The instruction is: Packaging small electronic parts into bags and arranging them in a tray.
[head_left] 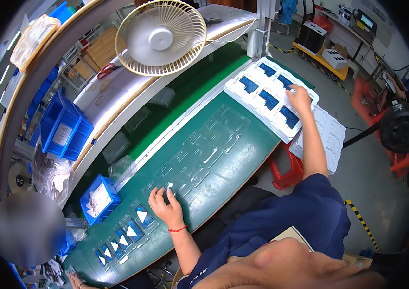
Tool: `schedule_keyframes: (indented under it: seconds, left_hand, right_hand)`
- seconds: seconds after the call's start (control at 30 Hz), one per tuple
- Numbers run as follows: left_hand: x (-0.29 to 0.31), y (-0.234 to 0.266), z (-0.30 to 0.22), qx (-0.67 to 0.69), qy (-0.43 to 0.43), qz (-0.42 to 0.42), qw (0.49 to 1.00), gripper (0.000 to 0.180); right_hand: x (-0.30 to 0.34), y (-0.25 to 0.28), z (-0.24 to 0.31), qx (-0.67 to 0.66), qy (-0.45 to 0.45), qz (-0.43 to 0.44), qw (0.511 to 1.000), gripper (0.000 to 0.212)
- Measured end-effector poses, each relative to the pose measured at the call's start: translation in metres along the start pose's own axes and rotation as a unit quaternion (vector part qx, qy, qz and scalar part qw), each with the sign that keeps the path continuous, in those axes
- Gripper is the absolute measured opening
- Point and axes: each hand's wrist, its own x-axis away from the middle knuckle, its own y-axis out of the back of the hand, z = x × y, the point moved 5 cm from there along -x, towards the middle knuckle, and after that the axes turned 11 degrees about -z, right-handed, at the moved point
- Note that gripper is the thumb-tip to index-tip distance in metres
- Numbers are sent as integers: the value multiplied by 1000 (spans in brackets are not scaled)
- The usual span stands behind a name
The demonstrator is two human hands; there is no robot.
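Observation:
My right hand [300,100] reaches over a white moulded tray [257,102] at the far right of the bench. Its fingers are pinched at the edge of a dark blue circuit board [286,82] in the tray; several similar boards lie in other pockets. My left hand [167,210] is over the green bench top, beside a row of clear plastic blister shells [204,144]. Its fingers are apart, and a small white spot shows by the thumb tip. Left of it, several shells hold blue boards with white triangular pieces [142,216].
A blue bin [100,198] with white papers stands behind the filled shells. A fan [161,38] hangs above the back shelf, near blue bins [64,127]. Under the white tray's right side are more white trays [327,137] and a red stool [285,168]. Another person's hand [74,280] shows lower left.

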Motion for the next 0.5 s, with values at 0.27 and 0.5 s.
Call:
schedule_keyframes:
  seconds: [0.27,0.5]
  left_hand:
    - [-2,-4,2,15,25,0,1000,10]
    - [-1,-4,4,28,30,-13,999,7]
  right_hand:
    - [-37,3,-41,218,-65,86,970,35]
    - [-43,1,-31,281,-96,163,941,45]
